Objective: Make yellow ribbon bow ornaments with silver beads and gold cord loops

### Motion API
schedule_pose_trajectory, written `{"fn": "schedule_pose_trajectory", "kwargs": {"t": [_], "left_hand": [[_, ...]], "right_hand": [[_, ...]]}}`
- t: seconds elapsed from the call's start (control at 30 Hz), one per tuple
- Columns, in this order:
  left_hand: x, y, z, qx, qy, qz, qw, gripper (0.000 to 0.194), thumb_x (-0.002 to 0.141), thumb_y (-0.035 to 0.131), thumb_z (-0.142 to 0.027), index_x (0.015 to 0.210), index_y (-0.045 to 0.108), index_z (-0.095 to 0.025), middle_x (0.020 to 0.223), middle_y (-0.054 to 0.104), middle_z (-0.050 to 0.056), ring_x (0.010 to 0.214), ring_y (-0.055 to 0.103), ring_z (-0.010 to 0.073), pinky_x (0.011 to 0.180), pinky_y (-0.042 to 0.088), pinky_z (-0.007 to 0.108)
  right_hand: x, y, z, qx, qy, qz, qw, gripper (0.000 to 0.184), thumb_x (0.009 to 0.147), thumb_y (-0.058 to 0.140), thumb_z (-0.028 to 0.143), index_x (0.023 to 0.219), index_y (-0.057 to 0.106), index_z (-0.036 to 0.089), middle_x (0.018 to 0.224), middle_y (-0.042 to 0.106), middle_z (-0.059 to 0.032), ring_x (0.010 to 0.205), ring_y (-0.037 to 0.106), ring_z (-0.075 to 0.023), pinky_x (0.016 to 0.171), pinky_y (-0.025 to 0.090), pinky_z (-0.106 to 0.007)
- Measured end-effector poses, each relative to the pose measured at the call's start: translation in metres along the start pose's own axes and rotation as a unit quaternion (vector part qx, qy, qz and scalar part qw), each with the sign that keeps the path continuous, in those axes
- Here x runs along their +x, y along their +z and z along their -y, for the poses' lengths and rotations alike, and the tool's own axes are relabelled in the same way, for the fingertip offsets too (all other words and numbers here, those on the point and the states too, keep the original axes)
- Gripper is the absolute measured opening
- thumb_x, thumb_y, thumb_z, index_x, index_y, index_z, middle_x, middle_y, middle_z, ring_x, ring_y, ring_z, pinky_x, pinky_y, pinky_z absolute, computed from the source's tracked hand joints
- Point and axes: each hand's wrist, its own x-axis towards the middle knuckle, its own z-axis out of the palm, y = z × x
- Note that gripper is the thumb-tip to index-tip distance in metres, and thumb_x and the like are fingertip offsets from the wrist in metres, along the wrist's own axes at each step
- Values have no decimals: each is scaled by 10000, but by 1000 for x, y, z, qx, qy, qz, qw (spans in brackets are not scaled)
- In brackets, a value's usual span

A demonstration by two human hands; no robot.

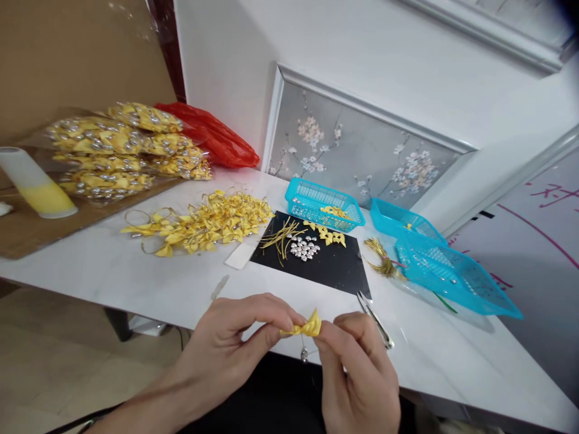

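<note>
The bow (307, 327) is glossy yellow satin ribbon. The baskets (323, 205) are shiny turquoise plastic mesh. The desk (136, 271) looks like smooth white stone, the mat (330, 265) matt black.

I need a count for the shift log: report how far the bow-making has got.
Done: a pile of finished yellow bows on the table, plus bagged bows stacked behind. In hand: left hand and right hand pinch one yellow bow. Left: loose bows, silver beads and gold strings on the black mat.
</note>
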Motion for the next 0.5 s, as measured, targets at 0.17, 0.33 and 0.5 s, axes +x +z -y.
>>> {"fn": "schedule_pose_trajectory", "kwargs": {"t": [0.17, 0.33, 0.5], "left_hand": [[1, 2, -1, -26, -11, -9, 1000, 374, 818, 597, 35, 907, 716, -309, 864, 788, -66, 753, 720, 103, 687, 560, 172], [0, 4, -5, -39, -27, -31, 998, 334, 808, 612, 8, 873, 733, -296, 828, 792, -54, 735, 725, 119, 669, 554, 183], [-2, 6, -2, -5, -135, -68, 988, 147, 810, 688, -148, 888, 659, -269, 775, 786, -26, 697, 720, 156, 592, 514, 208]], "right_hand": [[-1, 6, 4, 43, 44, -9, 998, 211, 914, 524, 55, 848, 605, 238, 750, 482, 17, 659, 535, -115, 570, 435, -240], [-1, 10, 6, 69, 66, -26, 995, 196, 909, 544, 69, 831, 606, 237, 735, 527, 21, 650, 543, -108, 546, 437, -215], [2, 7, 6, 81, 98, -15, 992, 130, 882, 619, 113, 850, 647, 237, 732, 648, 29, 656, 620, -108, 583, 489, -203]]}}
